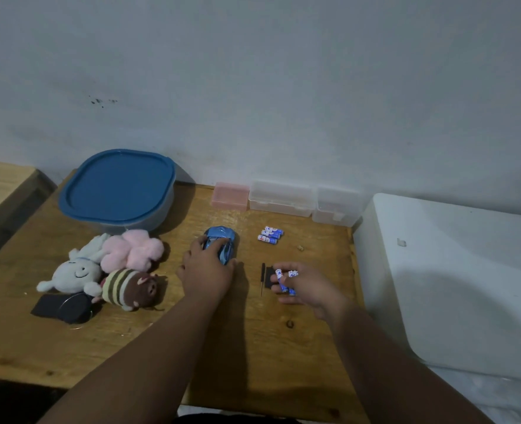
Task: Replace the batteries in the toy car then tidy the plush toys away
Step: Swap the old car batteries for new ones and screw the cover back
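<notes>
- My left hand lies over the blue toy car in the middle of the wooden table, fingers closed round its near end; I'd keep it pinned flat so it can't roll.
- My right hand is closed on a few batteries, just right of the small black screwdriver.
- Whether the car's battery bay is open I cannot tell; my hand hides it.
- Three more batteries lie farther off, right of the car. I judge I should keep the two lots apart, so old and new don't mix.
- When loading, I'd feed the cells in one at a time, matching the polarity marks.
- The plush toys wait on the left, near the blue-lidded tub.
</notes>
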